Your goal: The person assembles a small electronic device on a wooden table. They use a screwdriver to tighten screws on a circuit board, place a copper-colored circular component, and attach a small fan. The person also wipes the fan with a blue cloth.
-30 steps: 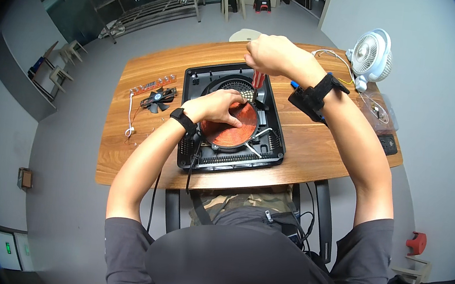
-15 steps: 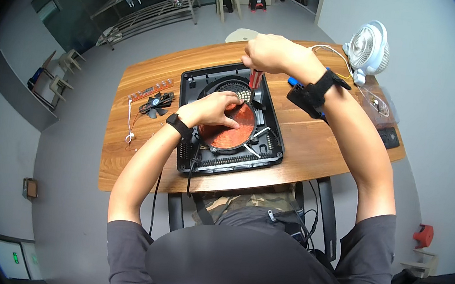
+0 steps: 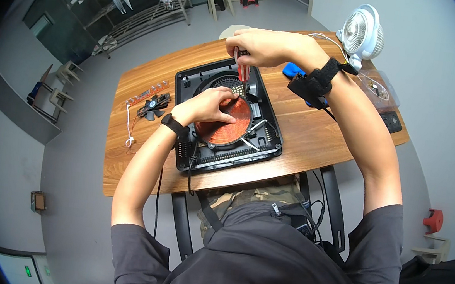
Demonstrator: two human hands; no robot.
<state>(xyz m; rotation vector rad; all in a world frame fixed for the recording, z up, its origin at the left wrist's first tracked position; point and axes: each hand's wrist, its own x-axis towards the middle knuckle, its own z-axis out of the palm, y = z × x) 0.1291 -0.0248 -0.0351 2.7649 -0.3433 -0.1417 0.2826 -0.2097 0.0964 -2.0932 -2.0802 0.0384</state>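
A black plastic appliance housing (image 3: 267, 141), looking like an induction cooker's lower shell, lies on the table in front of me. In it sits a round copper-wound coil (image 3: 218, 134) partly covering a round vent grille. My left hand (image 3: 206, 107) rests on the coil, thumb and fingers spread, fingertips at its far rim. Above that rim, my right hand (image 3: 260, 47) grips a screwdriver (image 3: 243, 74) with a red handle, pointing downward. Its tip comes down beside my left fingertips; whether it meets a screw is too small to tell.
Left of the housing lie a small black fan (image 3: 155, 104), an orange circuit board (image 3: 147, 93) and a white cable (image 3: 129, 125). A blue object (image 3: 293, 70) lies beyond my right wrist. At the far right stand a white desk fan (image 3: 362, 35) and a dark flat device (image 3: 391, 122).
My right hand has moved slightly left, and more of the red screwdriver handle now shows below it. The left hand stays on the coil. The whole view has shifted a little.
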